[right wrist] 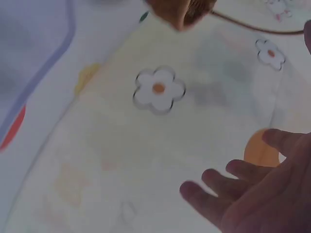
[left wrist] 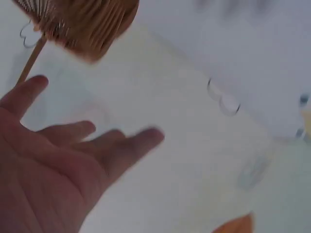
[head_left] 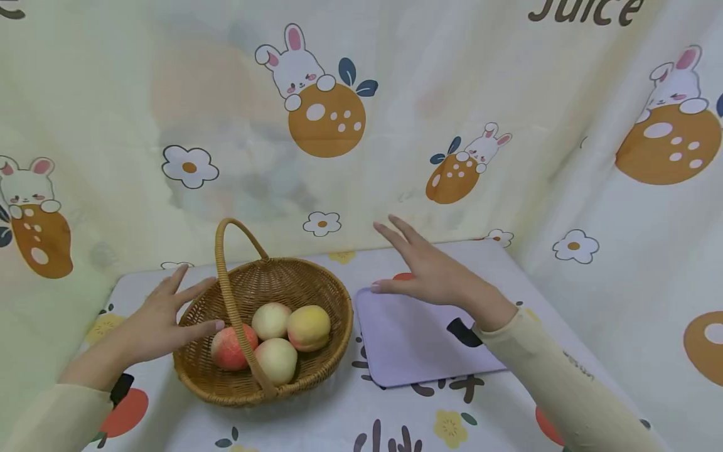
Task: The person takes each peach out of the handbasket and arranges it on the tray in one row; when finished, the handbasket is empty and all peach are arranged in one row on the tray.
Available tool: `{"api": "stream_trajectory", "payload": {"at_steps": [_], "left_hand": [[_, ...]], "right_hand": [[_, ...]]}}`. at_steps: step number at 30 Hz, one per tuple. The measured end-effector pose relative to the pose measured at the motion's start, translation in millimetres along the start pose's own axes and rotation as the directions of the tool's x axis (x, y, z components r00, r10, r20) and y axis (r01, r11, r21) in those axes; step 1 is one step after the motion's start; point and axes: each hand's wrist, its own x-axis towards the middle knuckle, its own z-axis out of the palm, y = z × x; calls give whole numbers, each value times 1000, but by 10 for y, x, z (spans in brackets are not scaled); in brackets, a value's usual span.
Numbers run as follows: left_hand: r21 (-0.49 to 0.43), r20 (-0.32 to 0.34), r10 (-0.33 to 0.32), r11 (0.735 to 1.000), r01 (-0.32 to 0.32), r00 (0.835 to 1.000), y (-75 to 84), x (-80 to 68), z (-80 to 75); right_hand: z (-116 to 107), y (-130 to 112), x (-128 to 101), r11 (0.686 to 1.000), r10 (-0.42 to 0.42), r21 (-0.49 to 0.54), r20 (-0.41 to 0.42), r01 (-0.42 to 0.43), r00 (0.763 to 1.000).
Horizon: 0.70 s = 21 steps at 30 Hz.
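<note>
A woven wicker basket (head_left: 316, 370) with a tall arched handle (head_left: 228, 285) stands on the table and holds several peaches (head_left: 307, 327). My left hand (head_left: 164, 317) hovers at the basket's left rim, fingers spread and straight, holding nothing. My right hand (head_left: 420, 270) floats above the far edge of a lilac cutting board (head_left: 407, 345), fingers straight, palm down, empty. The left wrist view shows my left hand (left wrist: 73, 160) open below the blurred basket (left wrist: 87, 24). In the right wrist view my right hand (right wrist: 252, 194) is open over the patterned cloth.
The table wears a white cloth (head_left: 339, 420) printed with fruit and flowers. A curtain (head_left: 350, 125) with bunnies and oranges hangs close behind and along the right side. The board's lilac edge (right wrist: 43, 63) shows in the right wrist view.
</note>
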Motion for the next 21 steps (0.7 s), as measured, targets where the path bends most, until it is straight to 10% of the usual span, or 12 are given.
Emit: {"api": "stream_trajectory", "payload": {"at_steps": [8,21], "left_hand": [[-175,64,12,985,-1,998,-100,-64,192],[-267,190,-106,951,155,976,-181,51,328]], "right_hand": [[431,-284,291,932,-194,323,68,162,979],[869,-520,594,915,-299,338,208,218,931]]}}
